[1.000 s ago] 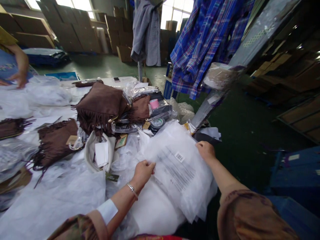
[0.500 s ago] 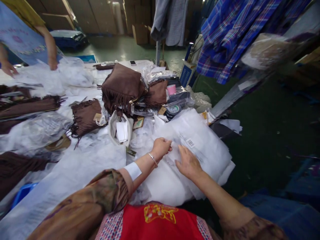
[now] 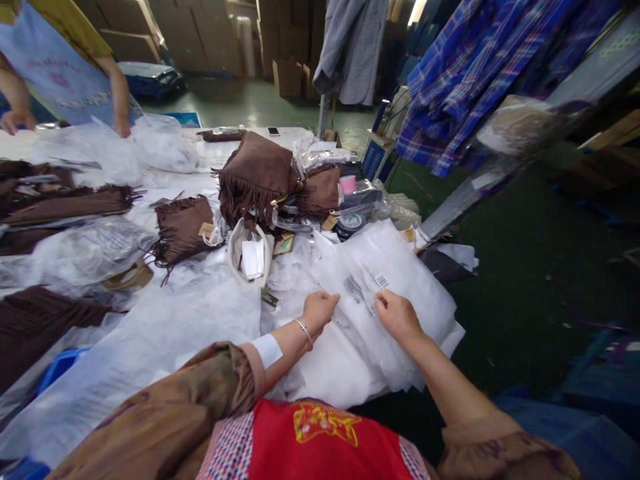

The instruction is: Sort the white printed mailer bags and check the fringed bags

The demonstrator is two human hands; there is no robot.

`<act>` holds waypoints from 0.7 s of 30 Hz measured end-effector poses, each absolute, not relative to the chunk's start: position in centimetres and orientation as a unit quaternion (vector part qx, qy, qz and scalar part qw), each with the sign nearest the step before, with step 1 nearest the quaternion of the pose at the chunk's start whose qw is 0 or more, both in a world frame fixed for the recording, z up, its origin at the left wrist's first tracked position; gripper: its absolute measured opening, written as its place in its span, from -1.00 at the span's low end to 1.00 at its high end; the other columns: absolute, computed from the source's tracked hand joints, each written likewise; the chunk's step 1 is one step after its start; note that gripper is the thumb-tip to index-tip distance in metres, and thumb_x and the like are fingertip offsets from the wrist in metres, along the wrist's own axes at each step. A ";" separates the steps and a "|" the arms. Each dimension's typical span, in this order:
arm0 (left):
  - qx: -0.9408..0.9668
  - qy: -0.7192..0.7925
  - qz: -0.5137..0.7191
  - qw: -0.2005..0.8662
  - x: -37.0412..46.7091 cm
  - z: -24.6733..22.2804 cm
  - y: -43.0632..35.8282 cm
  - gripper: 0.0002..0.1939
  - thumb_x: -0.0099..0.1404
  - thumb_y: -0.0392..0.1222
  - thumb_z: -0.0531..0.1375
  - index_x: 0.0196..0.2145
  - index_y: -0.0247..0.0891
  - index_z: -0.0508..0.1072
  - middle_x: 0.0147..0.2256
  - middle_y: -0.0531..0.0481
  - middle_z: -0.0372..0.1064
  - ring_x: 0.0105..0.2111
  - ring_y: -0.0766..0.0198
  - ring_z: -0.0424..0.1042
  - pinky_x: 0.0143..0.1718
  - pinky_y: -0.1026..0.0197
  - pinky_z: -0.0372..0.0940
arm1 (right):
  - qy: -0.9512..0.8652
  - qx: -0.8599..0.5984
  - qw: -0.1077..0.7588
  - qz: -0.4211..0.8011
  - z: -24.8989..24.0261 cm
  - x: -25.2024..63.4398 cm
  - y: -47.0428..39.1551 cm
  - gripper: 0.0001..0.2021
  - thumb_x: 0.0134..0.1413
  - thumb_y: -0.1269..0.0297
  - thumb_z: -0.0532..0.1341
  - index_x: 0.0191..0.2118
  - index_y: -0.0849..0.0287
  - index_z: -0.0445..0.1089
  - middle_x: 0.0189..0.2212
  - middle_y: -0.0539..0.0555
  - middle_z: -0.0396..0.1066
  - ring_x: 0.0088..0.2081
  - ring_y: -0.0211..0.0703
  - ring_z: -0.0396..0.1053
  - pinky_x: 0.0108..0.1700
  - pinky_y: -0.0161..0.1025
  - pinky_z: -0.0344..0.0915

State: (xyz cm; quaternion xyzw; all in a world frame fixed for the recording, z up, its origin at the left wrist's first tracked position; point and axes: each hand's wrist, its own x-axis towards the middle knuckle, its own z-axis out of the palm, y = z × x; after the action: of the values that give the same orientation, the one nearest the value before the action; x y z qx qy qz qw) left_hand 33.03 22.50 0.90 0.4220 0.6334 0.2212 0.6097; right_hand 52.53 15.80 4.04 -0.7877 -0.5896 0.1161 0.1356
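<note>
While pinched: printed plastic bag (image 3: pixel 380 293).

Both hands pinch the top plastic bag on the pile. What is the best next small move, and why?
Probably lift the top bag clear of the pile. The left hand and right hand each pinch its near edge, and more bags lie stacked directly beneath, so peeling upward should separate just one.

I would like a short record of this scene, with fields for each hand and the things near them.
left hand: pinches the near edge of the top clear plastic bag
right hand: grips the same bag beside its barcode label
under the bag: stack of plastic bags
behind: brown fringed bags, white pouch, tape roll
far left: another person's hands on plastic
</note>
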 end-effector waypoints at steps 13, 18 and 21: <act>0.415 0.589 0.241 0.650 35.6 4.5 24.0 -0.74 0.14 -0.14 0.31 -0.58 -0.31 0.39 -0.70 0.10 0.20 -0.69 0.41 0.18 -0.65 0.35 0.03 | -0.652 -0.733 0.089 0.173 4.6 50.0 13.9 -0.33 0.02 0.08 0.35 0.21 0.23 0.26 0.05 0.24 0.41 0.05 0.08 0.39 0.06 -0.10 0.29; 0.401 0.569 0.252 0.673 36.3 5.1 24.4 -0.77 0.19 -0.11 0.28 -0.49 -0.34 0.45 -0.63 0.05 0.29 -0.67 0.43 0.22 -0.61 0.36 0.12 | -0.649 -0.749 0.054 0.118 4.1 49.3 13.7 -0.59 0.14 0.27 0.22 0.11 0.25 0.34 -0.04 0.25 0.46 -0.01 0.03 0.40 -0.02 -0.18 0.24; 0.393 0.563 0.264 0.677 35.7 4.9 24.8 -0.78 0.22 -0.10 0.27 -0.40 -0.35 0.50 -0.52 -0.02 0.40 -0.60 0.42 0.31 -0.55 0.37 0.20 | -0.612 -0.782 0.055 0.102 4.7 51.2 14.6 -0.80 0.25 0.37 0.04 -0.26 0.18 0.42 -0.35 0.14 0.48 -0.30 -0.08 0.40 -0.25 -0.22 0.15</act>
State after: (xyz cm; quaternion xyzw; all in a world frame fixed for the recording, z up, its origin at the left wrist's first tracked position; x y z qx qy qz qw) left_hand 35.66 24.77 4.95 0.3928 0.5629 0.2644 0.6775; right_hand 51.16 14.63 4.66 -0.7822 -0.6122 0.1019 0.0546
